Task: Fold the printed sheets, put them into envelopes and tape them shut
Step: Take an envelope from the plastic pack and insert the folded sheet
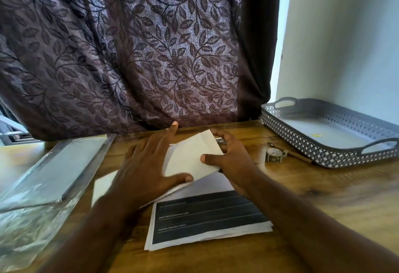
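Two hands met on a folded sheet, tilted up over the stack of printed pages at the middle of the table. The left hand lay flat on it, fingers straight and spread. The right hand pinched its right edge, thumb on top and fingers curled behind. The tape stood to the right, near a tray.
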A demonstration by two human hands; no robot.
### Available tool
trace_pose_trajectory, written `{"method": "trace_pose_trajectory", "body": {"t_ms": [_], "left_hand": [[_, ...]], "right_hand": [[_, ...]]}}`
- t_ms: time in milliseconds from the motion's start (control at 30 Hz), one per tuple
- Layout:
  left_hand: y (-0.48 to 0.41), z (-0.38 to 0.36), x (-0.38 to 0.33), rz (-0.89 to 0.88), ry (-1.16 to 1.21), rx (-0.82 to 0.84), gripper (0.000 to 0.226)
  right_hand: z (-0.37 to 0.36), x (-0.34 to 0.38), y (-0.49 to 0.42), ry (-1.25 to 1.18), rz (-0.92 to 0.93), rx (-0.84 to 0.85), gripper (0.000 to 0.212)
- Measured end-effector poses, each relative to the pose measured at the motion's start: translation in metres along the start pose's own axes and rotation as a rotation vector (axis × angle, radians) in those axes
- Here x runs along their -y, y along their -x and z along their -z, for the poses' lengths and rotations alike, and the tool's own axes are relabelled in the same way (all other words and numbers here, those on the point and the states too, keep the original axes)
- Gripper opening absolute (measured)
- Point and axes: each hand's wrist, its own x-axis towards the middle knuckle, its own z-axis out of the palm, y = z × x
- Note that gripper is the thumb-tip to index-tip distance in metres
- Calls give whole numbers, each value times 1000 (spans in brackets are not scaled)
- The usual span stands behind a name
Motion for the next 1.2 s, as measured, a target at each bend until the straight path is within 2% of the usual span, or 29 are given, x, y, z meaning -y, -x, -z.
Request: {"method": "trace_pose_trajectory", "body": {"t_ms": [233,400,467,600,700,767,933,1033,1067,1167,1200], "left_hand": [[-1,7,30,315,106,-43,72],[-3,14,32,256,163,16,23],[-5,22,26,255,294,58,8],[-2,30,4,359,826,190,9],[-1,28,-10,445,1085,320,19],[-2,22,-17,487,1199,327,26],[-3,4,-30,573,1338,212,33],[-5,0,-28,611,1342,178,24],[-6,-1,-26,614,1318,171,24],[-7,-6,-21,610,1235,167,26],[-7,-7,-21,608,1216,177,27]], "right_hand": [[10,5,-3,-216,-32,-59,59],[22,4,-9,-229,-48,-189,49],[27,3,-11,-220,-41,-231,46],[33,1,-14,-177,-19,-251,32],[32,0,-14,-137,-16,-209,21],[29,-1,-13,-125,-3,-158,13],[18,-2,-6,-79,28,11,9],[10,-3,-2,-21,29,78,26],[8,-3,-1,-2,26,78,26],[5,-7,-2,84,39,80,5],[4,-7,-2,93,31,83,5]]}}
